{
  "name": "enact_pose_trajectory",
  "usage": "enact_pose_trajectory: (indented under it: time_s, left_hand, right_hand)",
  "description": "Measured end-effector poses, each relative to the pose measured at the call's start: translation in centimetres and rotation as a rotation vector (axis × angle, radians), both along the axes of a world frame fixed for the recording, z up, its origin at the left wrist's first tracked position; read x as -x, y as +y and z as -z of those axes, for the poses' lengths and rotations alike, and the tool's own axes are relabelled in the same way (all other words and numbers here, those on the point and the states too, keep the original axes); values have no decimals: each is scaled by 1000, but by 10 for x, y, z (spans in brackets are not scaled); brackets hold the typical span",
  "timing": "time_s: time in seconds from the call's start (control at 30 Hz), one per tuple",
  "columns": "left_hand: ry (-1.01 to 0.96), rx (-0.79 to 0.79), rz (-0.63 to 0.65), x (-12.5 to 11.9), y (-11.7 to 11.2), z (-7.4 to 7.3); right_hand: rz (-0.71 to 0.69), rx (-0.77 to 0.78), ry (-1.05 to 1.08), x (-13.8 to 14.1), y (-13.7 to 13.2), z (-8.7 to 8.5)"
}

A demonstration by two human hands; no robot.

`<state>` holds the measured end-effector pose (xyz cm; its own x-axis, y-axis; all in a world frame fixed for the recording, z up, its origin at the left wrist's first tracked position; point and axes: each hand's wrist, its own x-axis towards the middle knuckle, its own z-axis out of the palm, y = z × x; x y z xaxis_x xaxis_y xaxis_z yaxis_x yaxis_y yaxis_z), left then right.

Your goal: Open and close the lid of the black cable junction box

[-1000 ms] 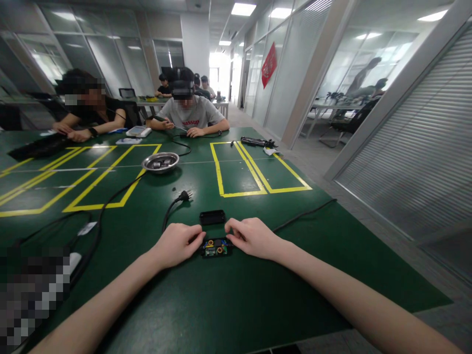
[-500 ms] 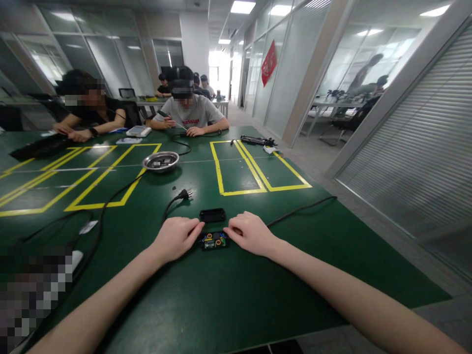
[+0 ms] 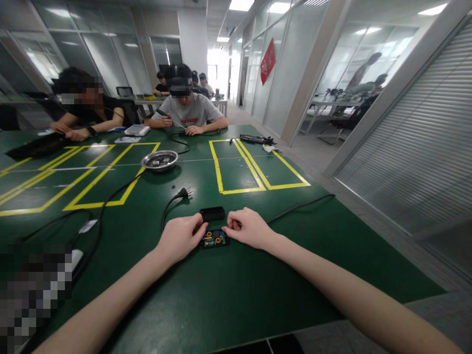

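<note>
In front of me a small black case half [image 3: 225, 244] lies on the green table, holding a circuit board [image 3: 210, 241] with copper-wound ring coils. My left hand [image 3: 180, 235] is closed, its thumb tip over the upper left corner of the case. My right hand [image 3: 249, 227] has its fingers curled, and its thumb reaches the upper right corner. Whatever either set of fingers may pinch is hidden. Just beyond the board, the matching black cover [image 3: 213, 213] lies with its hollow side up, close to my left fingertips.
A power plug [image 3: 183, 193] on a black cord lies beyond my left hand. Another black cable [image 3: 302, 208] runs off to the right. Farther back are a metal bowl [image 3: 159, 161] of small parts, yellow tape rectangles [image 3: 243, 191] and a folded black tripod [image 3: 256, 139]. Two people sit across the table.
My left hand has shifted slightly right, and its thumb now covers more of the case's left corner. The right hand stays close to the case's right end.
</note>
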<state>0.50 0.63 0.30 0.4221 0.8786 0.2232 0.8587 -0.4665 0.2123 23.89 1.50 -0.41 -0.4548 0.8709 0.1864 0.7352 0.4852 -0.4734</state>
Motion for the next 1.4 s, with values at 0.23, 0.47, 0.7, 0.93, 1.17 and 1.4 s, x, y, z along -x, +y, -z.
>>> enact_pose_trajectory:
  time_s: [0.23,0.47,0.7,0.93,1.17,1.4]
  left_hand:
    - [-123,-71,-23,9,8,12]
    - [-397,76,137,15,9,8]
    - [-611,235,194,17,8,1]
    - [-711,525,151,20,10,-3]
    - [-761,753,130,26,17,-6]
    - [-738,753,144,27,20,-7]
  right_hand:
    - [-59,-198,54,-4,0,12]
    - [-178,-137,250,-7,-1,10]
    - [-209,-87,332,-6,-3,12]
    - [-217,-86,392,-8,-1,10]
    - [-257,106,531,-10,0,7]
    - [-287,178,543,-11,2,5]
